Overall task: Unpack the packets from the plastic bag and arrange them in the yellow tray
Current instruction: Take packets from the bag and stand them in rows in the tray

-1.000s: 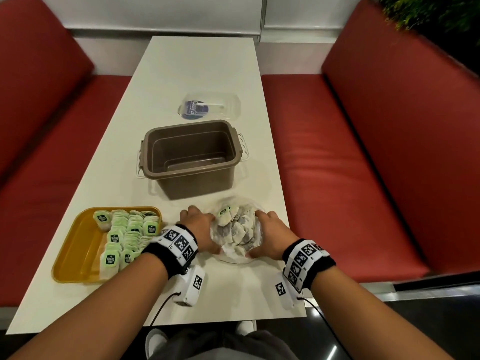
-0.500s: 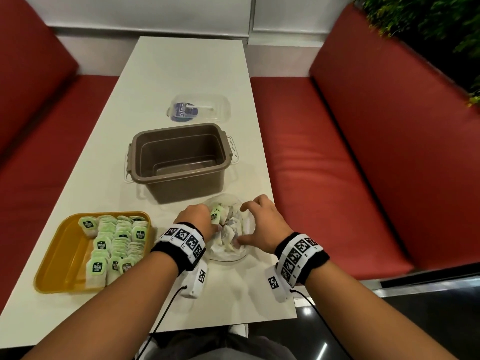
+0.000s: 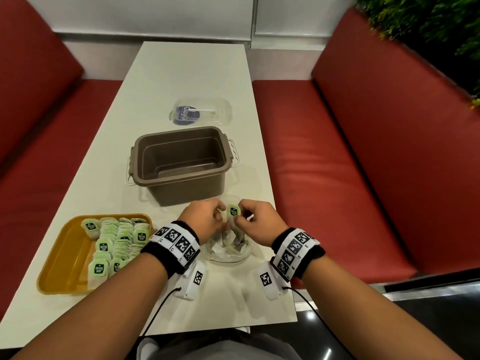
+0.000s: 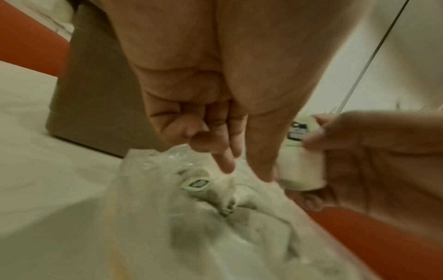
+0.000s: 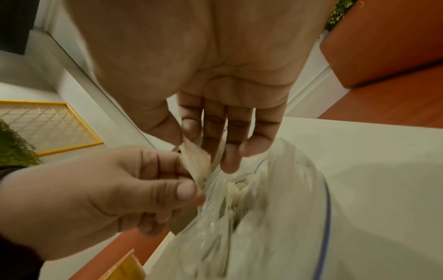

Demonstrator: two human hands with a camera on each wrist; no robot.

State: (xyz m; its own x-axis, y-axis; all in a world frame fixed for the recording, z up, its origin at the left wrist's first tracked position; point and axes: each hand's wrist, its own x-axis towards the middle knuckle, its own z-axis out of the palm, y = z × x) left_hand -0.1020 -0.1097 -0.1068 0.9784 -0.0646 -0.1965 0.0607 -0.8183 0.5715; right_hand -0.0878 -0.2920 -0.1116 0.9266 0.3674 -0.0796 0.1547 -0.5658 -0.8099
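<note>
Fingers [image 3: 240, 213] pinch packet [image 3: 233, 212] above packet-filled plastic bag [image 3: 228, 249].

White table [image 3: 192, 74] with yellow tray [image 3: 65, 258], brown bin [image 3: 181, 188], plastic bag [image 3: 228, 253], clear lid [image 3: 223, 110]

Soft, even indoor light; faint shadows on the pale desk [image 3: 192, 74]. The head view is sharp but bowed toward its edges. Both wrist views are dimmer, warm-tinted and motion-blurred, worst toward 6 o'clock.

white table [image 3: 192, 74] between 2 red benches [image 3: 363, 157], pale wall [image 3: 155, 14]
</note>
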